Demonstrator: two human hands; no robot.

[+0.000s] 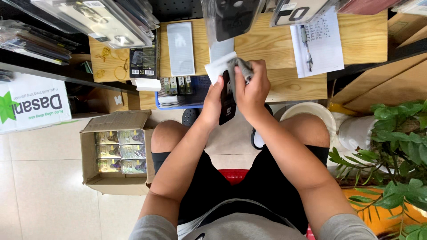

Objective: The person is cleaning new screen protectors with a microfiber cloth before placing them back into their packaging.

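I sit on a red stool at a wooden desk (356, 40). My left hand (212, 102) grips a black phone (227, 104) by its left edge, held upright in front of me. Against the phone's upper part, my right hand (252, 86) presses a grey cloth (242, 67). A small white sheet (218, 66) sticks out behind the cloth, at the phone's top left.
On the desk lie a white flat pack (180, 48), a paper sheet (318, 42) with a pen (306, 42), a dark box (143, 62) and a blue tray (180, 91) of small items. An open cardboard box (116, 153) stands on the floor left; potted plants (396, 146) right.
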